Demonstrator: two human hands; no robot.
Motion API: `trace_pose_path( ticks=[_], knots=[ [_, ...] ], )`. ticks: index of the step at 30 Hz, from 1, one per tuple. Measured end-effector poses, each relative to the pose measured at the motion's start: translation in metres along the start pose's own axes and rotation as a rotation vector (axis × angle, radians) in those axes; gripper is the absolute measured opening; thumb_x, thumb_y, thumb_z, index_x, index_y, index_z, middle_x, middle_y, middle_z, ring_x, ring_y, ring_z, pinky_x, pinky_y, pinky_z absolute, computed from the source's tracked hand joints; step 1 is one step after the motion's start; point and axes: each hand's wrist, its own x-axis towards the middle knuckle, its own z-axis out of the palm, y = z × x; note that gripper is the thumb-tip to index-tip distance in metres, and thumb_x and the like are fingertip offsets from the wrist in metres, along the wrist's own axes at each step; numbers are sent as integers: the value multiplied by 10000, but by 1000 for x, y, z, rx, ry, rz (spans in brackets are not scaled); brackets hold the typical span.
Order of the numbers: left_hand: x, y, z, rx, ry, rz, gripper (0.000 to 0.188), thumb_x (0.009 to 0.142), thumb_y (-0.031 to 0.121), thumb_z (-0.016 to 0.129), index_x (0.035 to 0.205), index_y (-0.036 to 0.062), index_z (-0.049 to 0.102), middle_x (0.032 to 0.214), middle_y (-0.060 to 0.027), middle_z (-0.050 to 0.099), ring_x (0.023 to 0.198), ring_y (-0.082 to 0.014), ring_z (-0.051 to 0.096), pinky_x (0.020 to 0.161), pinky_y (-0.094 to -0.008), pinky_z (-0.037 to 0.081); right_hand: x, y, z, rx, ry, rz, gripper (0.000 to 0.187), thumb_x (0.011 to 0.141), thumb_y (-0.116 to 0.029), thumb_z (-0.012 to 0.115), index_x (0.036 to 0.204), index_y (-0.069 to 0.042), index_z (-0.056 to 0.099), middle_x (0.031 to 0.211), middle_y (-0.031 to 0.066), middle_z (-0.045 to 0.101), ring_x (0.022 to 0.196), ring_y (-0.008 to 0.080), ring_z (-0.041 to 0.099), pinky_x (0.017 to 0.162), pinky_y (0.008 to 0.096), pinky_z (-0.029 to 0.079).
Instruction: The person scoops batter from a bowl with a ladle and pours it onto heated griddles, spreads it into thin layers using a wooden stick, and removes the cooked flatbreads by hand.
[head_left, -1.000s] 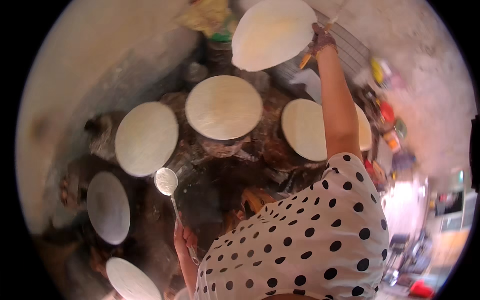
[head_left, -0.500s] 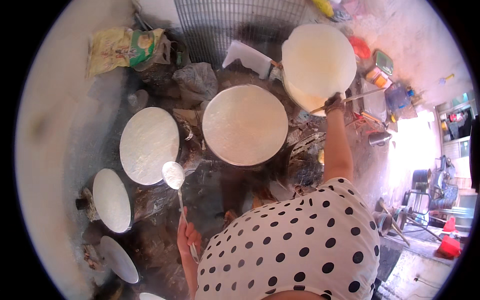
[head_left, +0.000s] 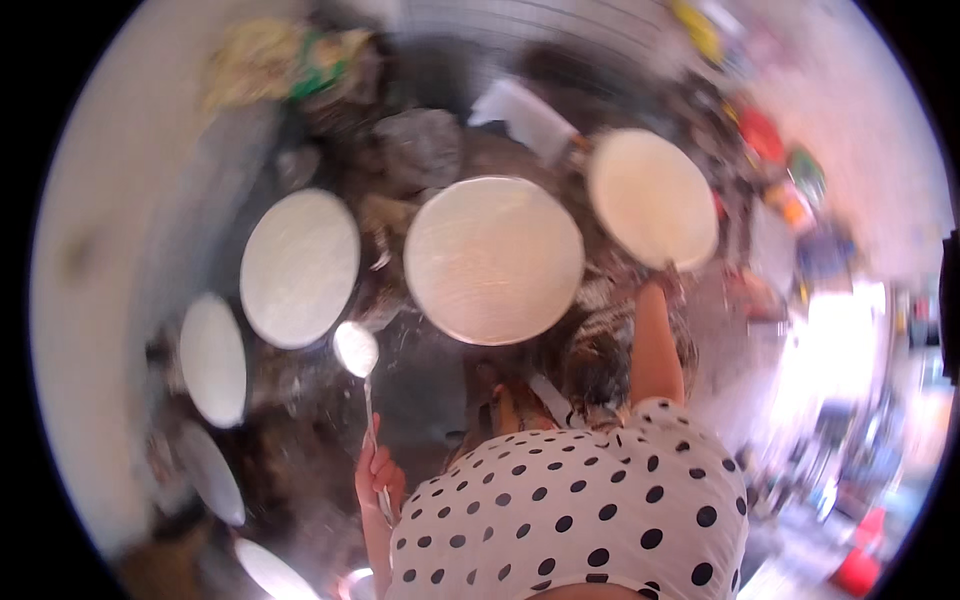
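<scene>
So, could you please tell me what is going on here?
The person's left hand holds a silvery, long-handled ladle with white contents in its round bowl. The right hand is at the near edge of a pale, round, flat sheet on the right; blur hides its grip. A pale, round disc lies mid-view, and more discs curve along the left.

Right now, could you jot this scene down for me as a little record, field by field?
Left hand: closed around the handle of a ladle
Ladle's bowl: white, pointing away from the person
Right hand: at the near edge of the right-hand pale disc; blurred, so grip and contact are unclear
Middle: large pale disc
Left side: more round discs, set in an arc
Far side: crumpled grey bag, flat white piece
Clothing: white top with black dots
</scene>
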Motion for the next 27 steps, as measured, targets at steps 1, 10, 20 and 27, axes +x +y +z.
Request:
trace_pose_path(
  ticks=[1,10,20,27],
  knots=[
    [-5,-5,-15,-89,-68,4,454,1032,200,240,1479,135,200,599,34,365,379,-46,376,364,-227,340,-18,13,-7,15,-57,-58,288,909,-124,528,1185,-41,533,999,106,614,781,192,599,634,330,543],
    [-178,-73,-166,-1009,-201,623,364,1024,177,299,1342,56,426,619,43,397,403,-37,365,386,-202,300,-421,127,40,-1055,-1429,329,158,930,-168,567,1045,-60,565,732,19,601,503,102,536,427,220,413],
    [-382,-227,-394,-603,1121,988,435,978,197,442,1403,152,360,574,43,369,410,-60,341,353,-200,269,-816,182,-179,-1936,-2628,410,431,914,-126,508,1341,-181,486,687,22,591,475,104,527,425,261,444],
    [-421,-227,-603,-1314,942,1115,70,940,162,448,884,130,419,604,26,428,431,-89,387,380,-241,323,-988,295,-365,-1520,-3573,-1288,420,954,-341,375,1325,-173,476,1099,233,611,1034,400,580,902,466,453]
  ],
)
